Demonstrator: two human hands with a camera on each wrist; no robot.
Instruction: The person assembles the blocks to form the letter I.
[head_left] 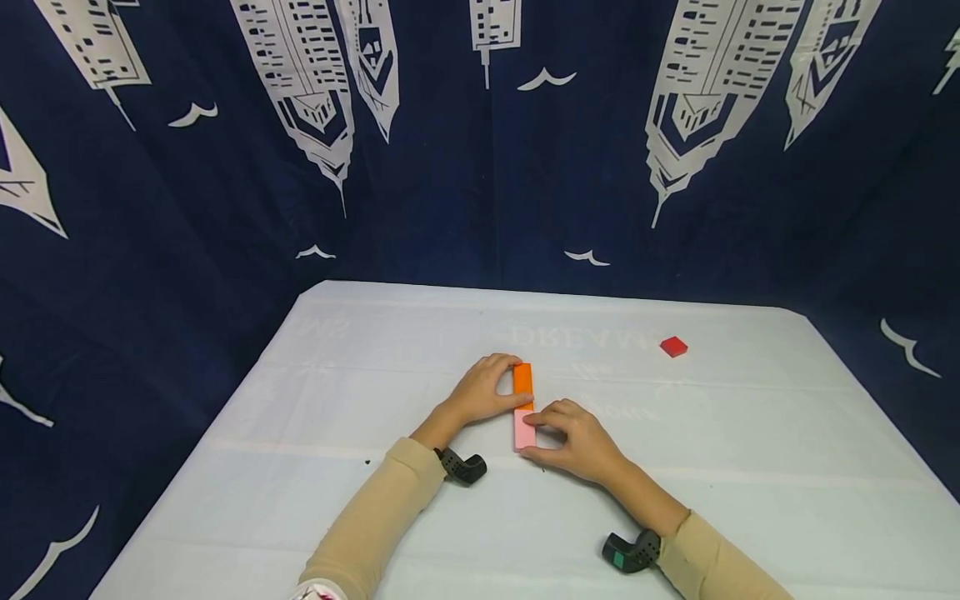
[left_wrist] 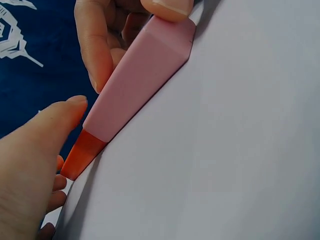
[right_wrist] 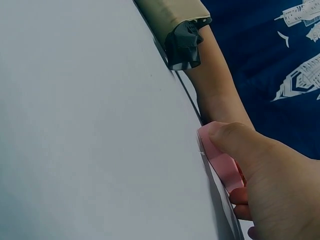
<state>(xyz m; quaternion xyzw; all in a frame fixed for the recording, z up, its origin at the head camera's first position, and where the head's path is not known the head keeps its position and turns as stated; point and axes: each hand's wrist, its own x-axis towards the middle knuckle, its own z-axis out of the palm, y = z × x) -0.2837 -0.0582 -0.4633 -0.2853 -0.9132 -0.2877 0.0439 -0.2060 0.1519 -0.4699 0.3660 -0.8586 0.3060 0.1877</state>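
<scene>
White cloth-covered table point(head_left: 525, 533), lightly creased; we reckon all places from the smooth, oblong pink block point(head_left: 523, 435) lying flat near its middle.

Nearest: two beige fabric sleeves point(head_left: 382, 508), one to each side of the pink block, each with a curved black wrist device point(head_left: 632, 552) by its cuff.

Right hand point(head_left: 573, 437): just right of the pink block, partly closed, pinching it lengthwise, thumb at the near end, a finger over the far part. We judge this grip serves to square the piece and bear it forward.

Smooth, narrow orange block point(head_left: 522, 381): directly beyond the pink block, in line, the two touching end to end.

Left hand point(head_left: 480, 396): beyond and left of the pink block, curved around the orange block, fingers at its far end, thumb across its near end. We read this as a brace against sliding; how firmly it grips, we cannot tell.

Small, four-sided red block point(head_left: 673, 347): well apart, beyond and right of the pink block, untouched, perhaps set aside to leave both hands room.

Farthest: navy fabric backdrop point(head_left: 487, 183), printed with pale upside-down towers and birds, behind everything we list.
</scene>
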